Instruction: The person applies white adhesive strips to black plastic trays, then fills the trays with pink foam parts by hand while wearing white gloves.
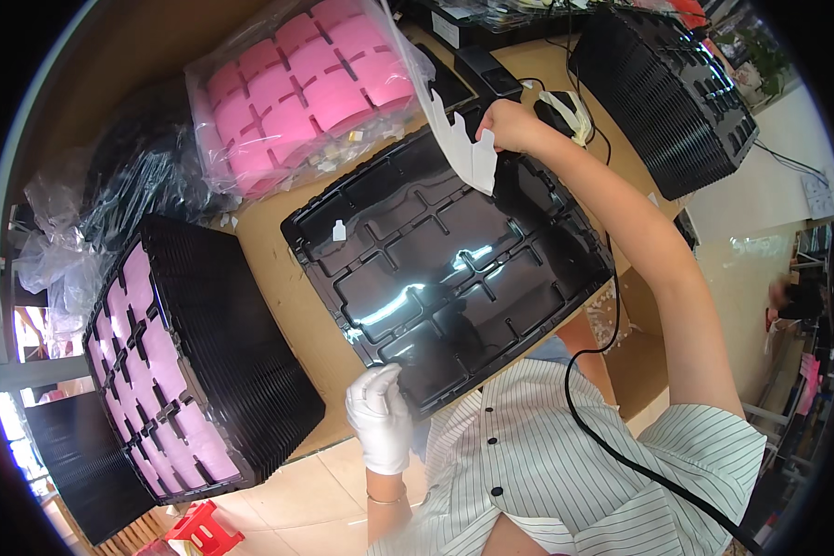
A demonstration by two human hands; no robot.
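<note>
The black tray lies at the centre, just one spread out flat between the hands, its base marked with cross-shaped ridges. One small white tab rests in it towards 10 o'clock. One white strip with notched edges hangs over the rim near 12 o'clock and hides part of it.

The two hands are well apart. The bare right hand, at 1 o'clock, is clamped on the strip's edge. The left hand, in a white glove, is at 7 o'clock by the tray's near corner, fingers curled; whether it grips the rim, I cannot tell.

Two stacks of black trays stand around: the left stack at 8 to 9 o'clock, with pink pieces filling its top, and the right stack at 2 o'clock. Their layers are too fine to count. One clear bag of pink sheets sits at 11 o'clock, dark plastic wrapping at 10, one black box just past 12, and one red crate between 7 and 8.

The right forearm crosses at 2 o'clock, covering part of the table. One black cable loops at 4 to 5 o'clock, in front of the striped shirt.
</note>
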